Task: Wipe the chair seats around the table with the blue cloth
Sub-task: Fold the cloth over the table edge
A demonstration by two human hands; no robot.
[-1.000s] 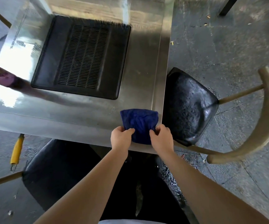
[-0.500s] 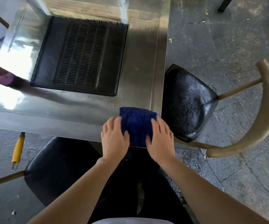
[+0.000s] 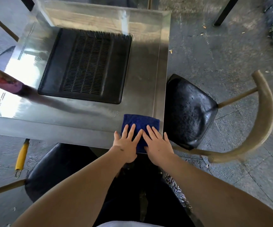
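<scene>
Pressing: both hands lie flat on the blue cloth (image 3: 140, 122), fingers straight and spread.
Left hand (image 3: 126, 144): palm down on the cloth's left half — fingertips reaching toward its middle, wrist past the table edge.
Right hand (image 3: 158, 145): palm down on the cloth's right half, just beside the left hand; the index fingers nearly meet.
Cloth: folded into a small pad, lying on the metal table (image 3: 142, 76) at its near right corner, the near end covered by the hands.
Table: shiny steel top with a black slotted grill insert (image 3: 86, 65) set in the middle.
Right chair seat (image 3: 188, 110): black and glossy, just beside the table's right edge — a curved tan backrest (image 3: 262, 122) behind it.
Near chair seat (image 3: 53, 171): black, partly tucked under the table's near edge, left of the arms.
Floor: grey concrete (image 3: 214, 51), with a yellow-handled tool (image 3: 21, 154) at left.
</scene>
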